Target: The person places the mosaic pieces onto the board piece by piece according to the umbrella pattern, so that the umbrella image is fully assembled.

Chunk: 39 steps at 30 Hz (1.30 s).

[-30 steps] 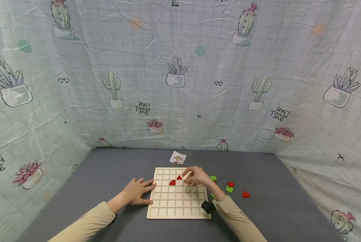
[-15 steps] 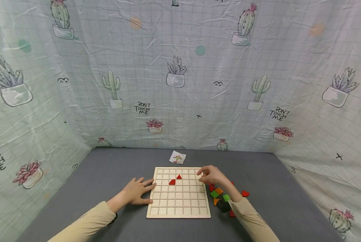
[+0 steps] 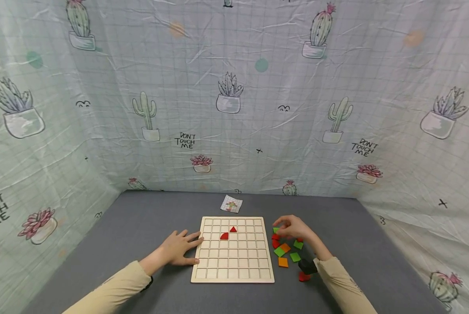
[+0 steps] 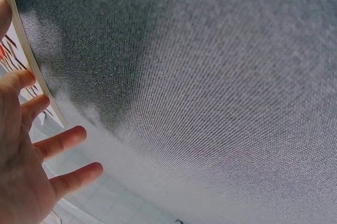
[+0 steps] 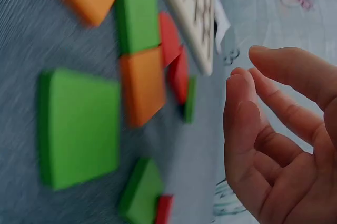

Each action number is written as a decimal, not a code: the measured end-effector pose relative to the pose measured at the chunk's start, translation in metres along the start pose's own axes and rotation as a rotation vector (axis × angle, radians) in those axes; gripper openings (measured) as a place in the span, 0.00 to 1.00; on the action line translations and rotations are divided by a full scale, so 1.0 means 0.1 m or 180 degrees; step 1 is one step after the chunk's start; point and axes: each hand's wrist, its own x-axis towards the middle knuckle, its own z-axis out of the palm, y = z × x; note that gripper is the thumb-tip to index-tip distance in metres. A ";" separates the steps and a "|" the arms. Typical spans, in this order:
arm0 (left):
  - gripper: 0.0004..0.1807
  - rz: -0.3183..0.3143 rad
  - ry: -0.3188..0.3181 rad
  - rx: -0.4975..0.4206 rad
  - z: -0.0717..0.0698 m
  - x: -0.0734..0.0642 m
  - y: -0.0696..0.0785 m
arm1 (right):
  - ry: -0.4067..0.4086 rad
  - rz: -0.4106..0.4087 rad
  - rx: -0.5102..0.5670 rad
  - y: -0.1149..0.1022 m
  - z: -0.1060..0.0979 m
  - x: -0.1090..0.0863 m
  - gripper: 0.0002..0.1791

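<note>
A pale wooden board (image 3: 233,264) with a square grid lies on the table. Two red pieces sit in its upper cells: a triangle (image 3: 233,229) and a quarter-round piece (image 3: 224,236). Along the board's left edge rests my left hand (image 3: 177,249), fingers spread; in the left wrist view its fingers touch the board's rim (image 4: 26,39). My right hand (image 3: 295,227) is above the loose pieces to the right of the board. In the right wrist view that hand (image 5: 284,145) has loosely bent fingers and holds nothing. Below it are green squares (image 5: 84,129) and an orange square (image 5: 143,84).
Several red, green and orange pieces lie scattered right of the board, including an orange square (image 3: 283,262) and a red piece (image 3: 304,276). A small printed paper card (image 3: 231,204) lies behind the board. Patterned curtain (image 3: 234,131) surrounds the grey table (image 3: 159,213).
My right hand has moved right, off the board and over the loose pieces. The left hand and the two red pieces on the board have stayed where they were.
</note>
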 end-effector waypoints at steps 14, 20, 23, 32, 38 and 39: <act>0.38 0.0027 0.0006 -0.0067 0.01 -0.01 -0.01 | 0.0082 0.0291 -0.0042 0.26 -0.09 0.04 0.17; 0.38 0.0009 0.0000 -0.0026 0.02 -0.01 -0.01 | 0.0039 0.0379 -0.0109 0.31 -0.10 0.12 0.17; 0.38 0.0004 0.0014 -0.0023 0.02 -0.01 -0.02 | 0.0023 0.0433 -0.0149 0.34 -0.10 0.17 0.17; 0.38 0.0011 0.0056 -0.0012 0.02 -0.01 -0.01 | -0.0092 0.0542 -0.0221 0.33 -0.13 0.25 0.18; 0.38 0.0007 0.0049 -0.0009 0.03 -0.01 -0.02 | -0.0126 0.0545 -0.0299 0.32 -0.12 0.26 0.16; 0.38 0.0010 0.0050 -0.0017 0.03 -0.01 -0.02 | -0.0120 0.0544 -0.0309 0.32 -0.11 0.26 0.16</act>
